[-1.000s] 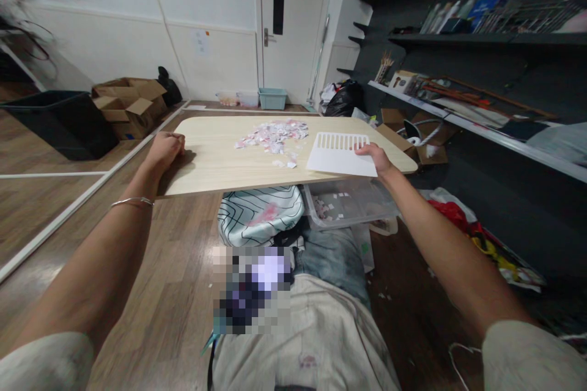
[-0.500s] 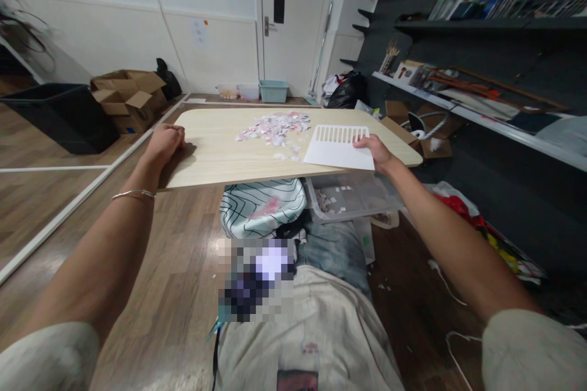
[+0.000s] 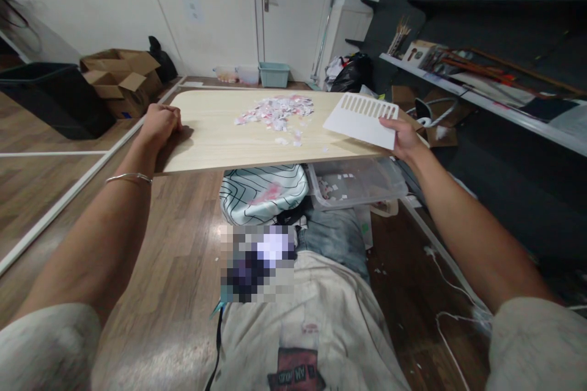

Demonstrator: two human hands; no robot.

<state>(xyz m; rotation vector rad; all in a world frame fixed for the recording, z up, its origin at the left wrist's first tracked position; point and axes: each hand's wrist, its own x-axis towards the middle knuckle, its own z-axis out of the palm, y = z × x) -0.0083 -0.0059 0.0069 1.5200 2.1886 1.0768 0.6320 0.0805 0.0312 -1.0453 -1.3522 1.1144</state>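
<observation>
My right hand [image 3: 406,137] grips a white flat scraper [image 3: 360,122] with a row of slots along its far edge. It is tilted over the right part of the pale wooden board [image 3: 206,149]. To its left lies a heap of small white and pink paper scraps [image 3: 279,111], with a few loose bits nearer the front edge. My left hand [image 3: 161,122] rests closed, fingers curled, at the board's left end. Its palm side is hidden, and I see nothing in it.
Below the board's front edge are a clear plastic bin [image 3: 362,186] with some scraps and a patterned fabric item [image 3: 261,195]. A black bin [image 3: 55,101] and cardboard boxes [image 3: 123,82] stand on the left. Dark shelves [image 3: 481,98] line the right.
My right hand has moved right with the scraper, which is now angled differently. My left hand stays at the board's left end. The view has shifted slightly.
</observation>
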